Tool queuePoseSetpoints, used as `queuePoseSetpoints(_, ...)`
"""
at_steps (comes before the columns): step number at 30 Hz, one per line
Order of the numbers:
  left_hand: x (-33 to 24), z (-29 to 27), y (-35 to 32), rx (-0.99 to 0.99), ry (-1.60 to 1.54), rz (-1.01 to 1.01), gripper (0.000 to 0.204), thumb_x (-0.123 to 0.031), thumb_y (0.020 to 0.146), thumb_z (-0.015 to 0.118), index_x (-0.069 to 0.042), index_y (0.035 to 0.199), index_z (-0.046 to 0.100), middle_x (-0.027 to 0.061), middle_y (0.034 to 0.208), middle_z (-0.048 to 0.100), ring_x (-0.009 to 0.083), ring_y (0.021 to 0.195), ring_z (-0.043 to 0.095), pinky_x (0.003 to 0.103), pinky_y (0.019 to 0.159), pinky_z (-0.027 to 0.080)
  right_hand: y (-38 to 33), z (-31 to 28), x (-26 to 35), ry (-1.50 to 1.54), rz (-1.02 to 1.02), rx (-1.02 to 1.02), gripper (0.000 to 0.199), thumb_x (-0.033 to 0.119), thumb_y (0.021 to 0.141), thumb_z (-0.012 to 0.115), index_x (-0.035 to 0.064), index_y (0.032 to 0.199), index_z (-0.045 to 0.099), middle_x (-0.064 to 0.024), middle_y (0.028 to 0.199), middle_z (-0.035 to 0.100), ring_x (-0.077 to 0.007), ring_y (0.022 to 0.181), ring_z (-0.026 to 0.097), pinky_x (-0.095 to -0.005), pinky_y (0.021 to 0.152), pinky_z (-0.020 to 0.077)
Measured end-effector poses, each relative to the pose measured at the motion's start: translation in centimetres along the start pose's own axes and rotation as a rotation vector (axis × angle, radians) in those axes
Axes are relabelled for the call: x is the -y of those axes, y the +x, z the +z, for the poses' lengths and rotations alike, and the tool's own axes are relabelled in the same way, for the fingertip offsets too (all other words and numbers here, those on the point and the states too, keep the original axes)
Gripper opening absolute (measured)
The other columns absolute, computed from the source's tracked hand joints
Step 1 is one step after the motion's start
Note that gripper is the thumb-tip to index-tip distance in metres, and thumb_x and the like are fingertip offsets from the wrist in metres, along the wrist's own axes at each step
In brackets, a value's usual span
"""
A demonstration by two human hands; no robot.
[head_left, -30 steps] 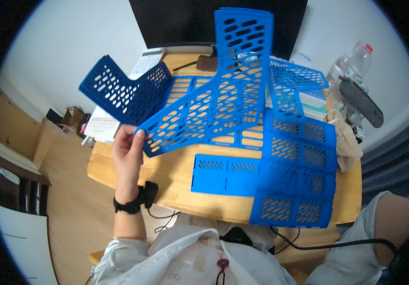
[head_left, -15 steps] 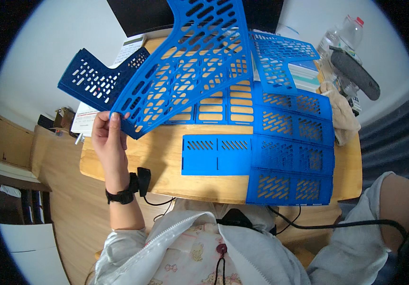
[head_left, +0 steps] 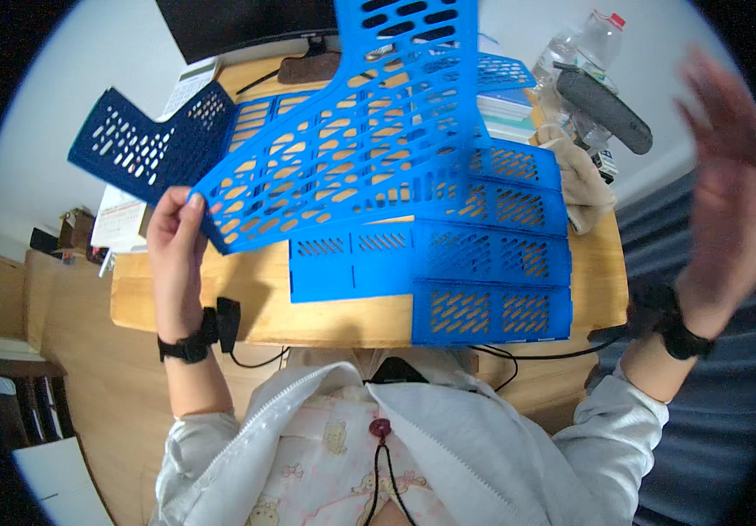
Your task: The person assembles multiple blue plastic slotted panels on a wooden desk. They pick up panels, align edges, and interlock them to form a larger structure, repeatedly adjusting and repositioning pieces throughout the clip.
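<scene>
Wooden desk (head_left: 220, 294), item: blue panel (head_left: 352, 149), raised above desk, pinched at lower corner by left hand (head_left: 176, 254). Right hand (head_left: 729, 193) open, empty, right of desk. Risk: single-corner grip; panel may sag, knocking bottle (head_left: 593, 44)

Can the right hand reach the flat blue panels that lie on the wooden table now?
Probably yes. The right hand is raised and open, holding nothing, beside the table's right edge, and the flat blue panels lie uncovered toward that side. The lifted blue panel, held by the left hand, hangs over only their far part.
</scene>
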State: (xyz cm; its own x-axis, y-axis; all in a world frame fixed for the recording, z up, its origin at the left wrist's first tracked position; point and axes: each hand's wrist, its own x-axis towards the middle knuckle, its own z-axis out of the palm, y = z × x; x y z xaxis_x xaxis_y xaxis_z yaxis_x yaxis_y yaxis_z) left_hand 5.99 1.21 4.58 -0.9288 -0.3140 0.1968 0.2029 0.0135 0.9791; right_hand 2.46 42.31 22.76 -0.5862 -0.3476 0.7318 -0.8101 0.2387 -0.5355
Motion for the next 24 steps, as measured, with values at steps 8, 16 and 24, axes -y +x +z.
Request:
queuePoseSetpoints(8, 0.2, 0.2, 1.1, 0.061, -0.064, -0.044, 0.008, -0.02, 0.089, 0.054, -0.012, 0.087, 0.056, -0.0058, 0.072, 0.061, -0.004, 0.047, 0.034, 0.013, 0.04, 0.02, -4.4, 5.6, -8.2, -0.769, -0.275, 0.323, 0.062, -0.001, 0.077, 0.06, 0.0191, 0.132, 0.038, -0.013, 0.14, 0.029, -0.0294, 0.118, 0.044, -0.0372, 0.097, 0.0406)
queuePoseSetpoints(16, -0.3, 0.5, 0.8, 0.191, 0.036, -0.14, 0.009, -0.021, 0.088, 0.056, -0.013, 0.085, 0.056, -0.0074, 0.069, 0.059, -0.0042, 0.048, 0.037, 0.012, 0.041, 0.022, -4.0, 8.3, -8.7, -0.862, -0.598, 0.32, 0.04, 0.009, 0.074, 0.059, 0.0164, 0.113, 0.06, -0.0065, 0.12, 0.052, -0.0195, 0.074, 0.054, -0.0302, 0.064, 0.0458)
queuePoseSetpoints(24, -2.2, -0.2, -0.6, 0.261, 0.207, -0.179, 0.011, -0.017, 0.088, 0.055, -0.009, 0.083, 0.051, -0.003, 0.068, 0.061, -0.0028, 0.043, 0.038, 0.013, 0.036, 0.026, -6.1, 9.1, -8.3, -0.952, -0.704, 0.358, 0.042, 0.009, 0.073, 0.058, 0.018, 0.114, 0.059, -0.0028, 0.12, 0.053, -0.0138, 0.06, 0.046, -0.0246, 0.055, 0.0426)
